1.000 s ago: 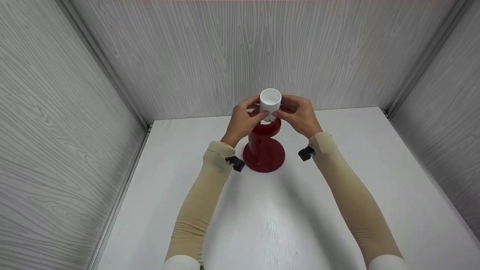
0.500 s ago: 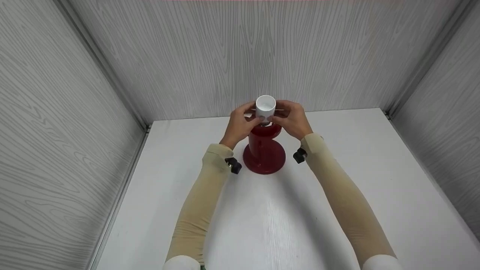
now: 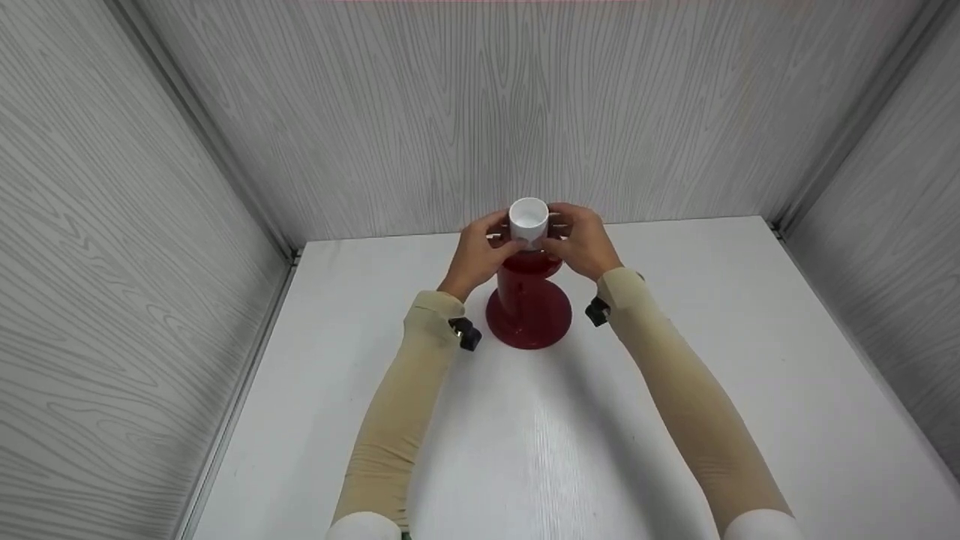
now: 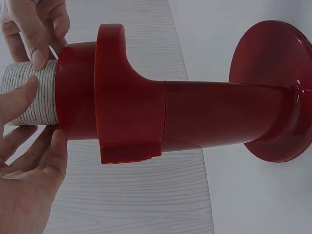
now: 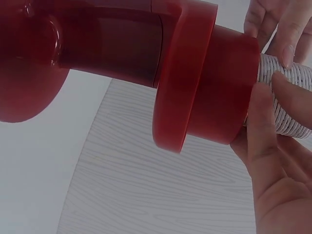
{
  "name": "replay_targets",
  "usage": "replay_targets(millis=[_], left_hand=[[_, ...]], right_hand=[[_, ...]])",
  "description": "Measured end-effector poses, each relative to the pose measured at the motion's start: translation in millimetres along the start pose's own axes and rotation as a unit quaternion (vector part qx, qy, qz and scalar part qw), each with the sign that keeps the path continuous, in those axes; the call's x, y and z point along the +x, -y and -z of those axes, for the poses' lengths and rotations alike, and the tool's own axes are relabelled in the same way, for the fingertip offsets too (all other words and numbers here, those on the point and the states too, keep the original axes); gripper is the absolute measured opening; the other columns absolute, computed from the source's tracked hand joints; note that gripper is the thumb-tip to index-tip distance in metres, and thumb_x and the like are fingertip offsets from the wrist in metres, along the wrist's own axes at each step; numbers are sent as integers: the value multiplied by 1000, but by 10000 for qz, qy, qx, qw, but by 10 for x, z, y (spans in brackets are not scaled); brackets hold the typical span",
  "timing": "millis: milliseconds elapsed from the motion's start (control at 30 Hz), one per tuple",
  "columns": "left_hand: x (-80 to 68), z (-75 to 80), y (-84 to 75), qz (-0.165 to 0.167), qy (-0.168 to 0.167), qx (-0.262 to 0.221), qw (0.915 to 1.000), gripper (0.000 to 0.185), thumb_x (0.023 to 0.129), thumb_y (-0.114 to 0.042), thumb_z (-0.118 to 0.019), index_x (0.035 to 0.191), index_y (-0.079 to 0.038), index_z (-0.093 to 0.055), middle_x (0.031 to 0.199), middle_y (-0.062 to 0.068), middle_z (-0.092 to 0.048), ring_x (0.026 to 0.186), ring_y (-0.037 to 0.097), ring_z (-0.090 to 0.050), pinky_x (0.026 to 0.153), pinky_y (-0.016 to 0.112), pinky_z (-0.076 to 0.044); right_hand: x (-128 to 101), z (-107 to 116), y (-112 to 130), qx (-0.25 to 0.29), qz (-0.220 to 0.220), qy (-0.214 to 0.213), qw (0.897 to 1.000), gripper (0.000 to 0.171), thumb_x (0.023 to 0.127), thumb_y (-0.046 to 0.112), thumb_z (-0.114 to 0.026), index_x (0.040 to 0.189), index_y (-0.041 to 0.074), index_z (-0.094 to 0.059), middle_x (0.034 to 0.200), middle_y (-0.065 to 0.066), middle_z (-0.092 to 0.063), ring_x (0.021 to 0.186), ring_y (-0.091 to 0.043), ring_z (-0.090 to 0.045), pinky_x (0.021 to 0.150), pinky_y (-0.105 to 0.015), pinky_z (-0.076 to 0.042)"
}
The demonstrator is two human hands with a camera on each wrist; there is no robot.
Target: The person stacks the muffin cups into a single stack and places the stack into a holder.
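Both hands on the white cup (image 3: 529,220), which sits in the top of the red stand (image 3: 527,300). Stand is upright on the white tabletop (image 3: 570,435), toward the back, near the rear wall panel (image 3: 480,112).

My left hand (image 3: 484,251) holds the cup from the left: thumb and fingers curled round its ribbed side, just above the stand's collar. Left wrist view shows it clearly: the cup (image 4: 30,100) has a ribbed, speckled white wall, its lower part is inside the red collar (image 4: 78,92), and my fingertips (image 4: 36,56) pinch the exposed part.

My right hand (image 3: 579,244) mirrors that from the right, fingers wrapped round the same exposed band. Right wrist view: the cup (image 5: 287,100) pokes out of the red collar (image 5: 226,87), thumb along one side, fingertips (image 5: 285,53) on the other. Both hands are partly closed, gripping, not flat.

Cup opening faces up; inside looks white in the head view. I can't tell whether the cup is fully seated in the stand or only partly in.

Stand details: round flat base (image 4: 273,87) touching the tabletop, cylindrical column, wider flange (image 5: 183,78) below the collar. Both forearms in beige sleeves (image 3: 405,405), with a small black clip (image 3: 465,332) at each wrist.
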State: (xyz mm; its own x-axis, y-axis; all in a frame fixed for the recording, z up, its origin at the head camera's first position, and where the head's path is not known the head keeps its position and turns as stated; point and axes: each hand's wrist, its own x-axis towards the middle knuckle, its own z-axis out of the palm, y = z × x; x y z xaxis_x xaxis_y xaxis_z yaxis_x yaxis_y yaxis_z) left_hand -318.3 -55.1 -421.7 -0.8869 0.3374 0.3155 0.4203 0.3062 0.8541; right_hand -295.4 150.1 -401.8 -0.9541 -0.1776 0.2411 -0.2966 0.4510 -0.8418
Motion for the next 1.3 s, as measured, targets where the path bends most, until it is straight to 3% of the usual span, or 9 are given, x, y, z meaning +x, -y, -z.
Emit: replay_targets(millis=[767, 1100, 1300], left_hand=[[-33, 11, 41, -71, -65, 702, 9975, 46, 94, -19, -77, 137, -9, -64, 132, 11, -65, 124, 24, -61, 105, 44, -53], [-64, 30, 68, -47, -4, 741, 9972, 47, 94, -20, -77, 138, -10, -65, 132, 11, -66, 123, 25, -60, 103, 49, -52], [-71, 28, 60, 7, 62, 791, 9968, 46, 94, -23, -77, 137, -11, -65, 132, 11, -64, 124, 25, -59, 102, 43, -53]], right_hand=[[8, -15, 26, -646, 139, 240, 9975, 49, 92, 6, -76, 139, 11, -64, 134, -11, -70, 119, -27, -70, 104, -43, -56], [4, -29, 10, -947, 243, 351, 9946, 43, 94, 11, -75, 136, 11, -66, 129, -11, -71, 110, -25, -70, 100, -43, -58], [-9, -22, -7, -894, 330, 417, 9946, 44, 94, 15, -75, 137, 10, -65, 127, -11, -71, 107, -25, -69, 97, -44, -59]])
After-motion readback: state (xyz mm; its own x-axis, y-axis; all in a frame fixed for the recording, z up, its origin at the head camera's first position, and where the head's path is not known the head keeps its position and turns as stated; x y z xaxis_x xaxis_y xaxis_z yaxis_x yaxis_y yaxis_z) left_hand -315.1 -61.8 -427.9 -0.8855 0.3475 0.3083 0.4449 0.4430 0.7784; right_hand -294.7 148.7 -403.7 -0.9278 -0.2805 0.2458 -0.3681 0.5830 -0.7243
